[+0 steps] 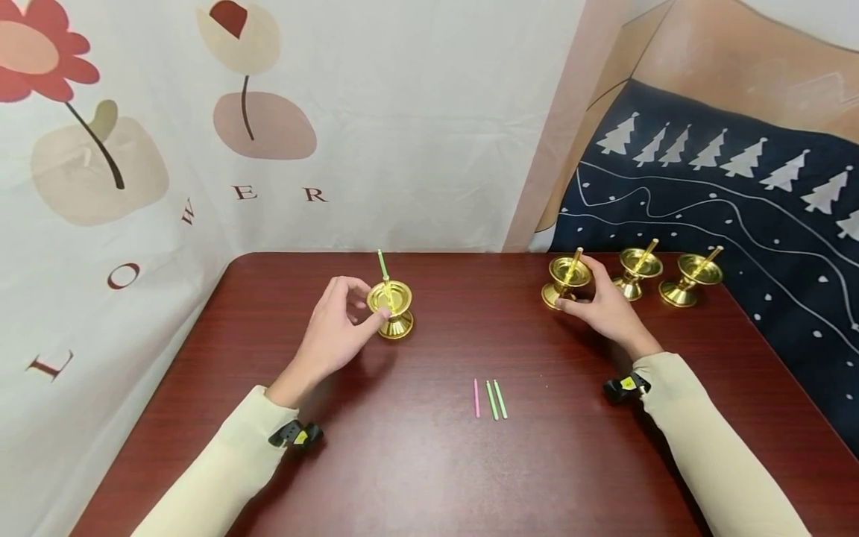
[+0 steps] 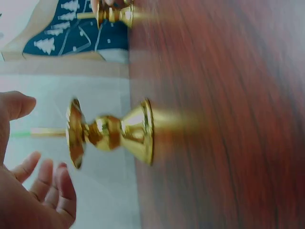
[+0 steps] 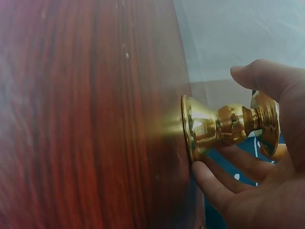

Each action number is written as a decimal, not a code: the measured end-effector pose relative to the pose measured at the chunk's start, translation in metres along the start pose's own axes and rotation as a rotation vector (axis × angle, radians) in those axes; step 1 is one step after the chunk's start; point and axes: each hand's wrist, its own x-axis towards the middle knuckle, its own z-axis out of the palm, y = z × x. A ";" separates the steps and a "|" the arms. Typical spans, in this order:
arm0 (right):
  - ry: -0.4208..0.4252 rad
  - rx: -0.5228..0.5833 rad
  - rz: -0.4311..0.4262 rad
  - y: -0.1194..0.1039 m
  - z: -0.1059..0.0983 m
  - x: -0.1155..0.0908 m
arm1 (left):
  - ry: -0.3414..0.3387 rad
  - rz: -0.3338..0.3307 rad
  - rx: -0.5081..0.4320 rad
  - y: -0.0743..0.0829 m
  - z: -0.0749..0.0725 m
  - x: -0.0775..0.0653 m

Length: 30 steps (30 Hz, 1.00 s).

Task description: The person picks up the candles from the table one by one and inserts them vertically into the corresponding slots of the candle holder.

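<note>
A brass candle holder (image 1: 396, 322) stands upright at the left, with a green candle (image 1: 382, 265) in the tube at its centre. My left hand (image 1: 335, 324) is beside its dish. In the left wrist view the thumb and fingers (image 2: 66, 193) are spread, apart from the holder (image 2: 108, 132). At the right, my right hand (image 1: 607, 309) is around another brass candle holder (image 1: 558, 292), whose tube shows no candle. The right wrist view has the thumb (image 3: 259, 76) straight and clear of the stem, the other fingers loosely bent behind the holder (image 3: 228, 123).
Two more brass holders, one nearer (image 1: 631, 287) and one farther right (image 1: 679, 293), stand by the back right edge. A pink candle (image 1: 476, 399) and two green candles (image 1: 496, 400) lie mid-table. Printed cloth (image 1: 416, 149) hangs behind the brown table (image 1: 416, 447).
</note>
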 end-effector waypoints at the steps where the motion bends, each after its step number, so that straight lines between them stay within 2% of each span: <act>1: -0.006 0.002 -0.003 -0.001 0.001 0.000 | -0.006 0.021 -0.011 0.003 0.002 -0.001; 5: -0.028 0.026 -0.021 -0.004 0.007 -0.001 | -0.098 0.084 -0.105 0.018 0.009 -0.004; 10: -0.065 0.027 -0.020 -0.011 0.017 -0.003 | -0.223 0.110 -0.205 0.035 0.024 -0.004; 17: -0.120 0.024 -0.084 -0.020 0.033 -0.006 | -0.363 0.107 -0.280 0.039 0.052 0.003; 23: -0.165 0.062 -0.142 -0.031 0.050 -0.006 | -0.427 0.060 -0.298 0.037 0.072 0.014; 30: -0.192 0.077 -0.207 -0.041 0.068 -0.006 | -0.457 0.006 -0.300 0.035 0.089 0.029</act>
